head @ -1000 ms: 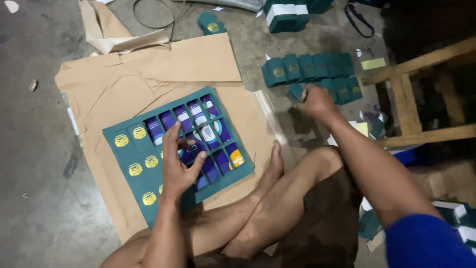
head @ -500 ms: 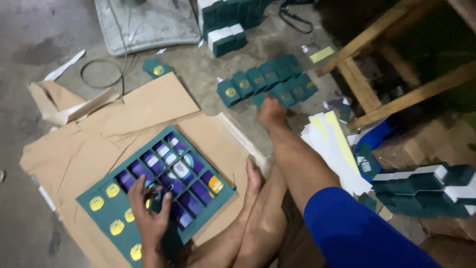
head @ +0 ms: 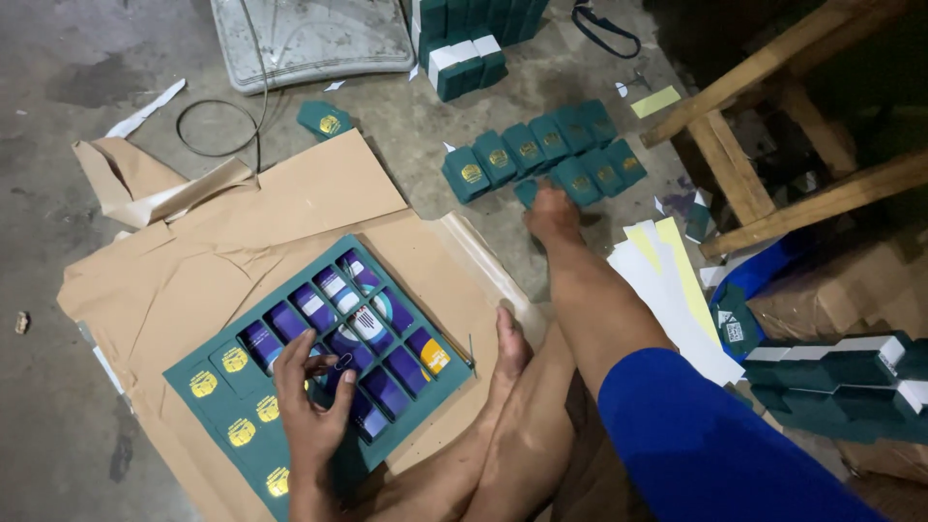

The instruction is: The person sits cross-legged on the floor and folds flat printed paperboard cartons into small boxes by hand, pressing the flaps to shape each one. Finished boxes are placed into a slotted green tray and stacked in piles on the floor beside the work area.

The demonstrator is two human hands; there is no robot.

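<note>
Work looked approx. half done: left hand (head: 311, 411) pinched with narrow grip at the green die-cut sheet (head: 319, 362) on brown paper (head: 290, 208) at near left, w/ many pieces unpunched, while right hand (head: 553, 213) rested on folded green boxes (head: 541, 155) far right, grip not clear.

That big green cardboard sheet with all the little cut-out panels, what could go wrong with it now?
1. The left hand presses on the green die-cut cardboard sheet; a hard push might tear a thin strip between panels.
2. The right hand reaches far out to the row of small green folded boxes; a careless move could knock them out of line.
3. The sheet rests on crumpled brown paper, so it may slide.
</note>
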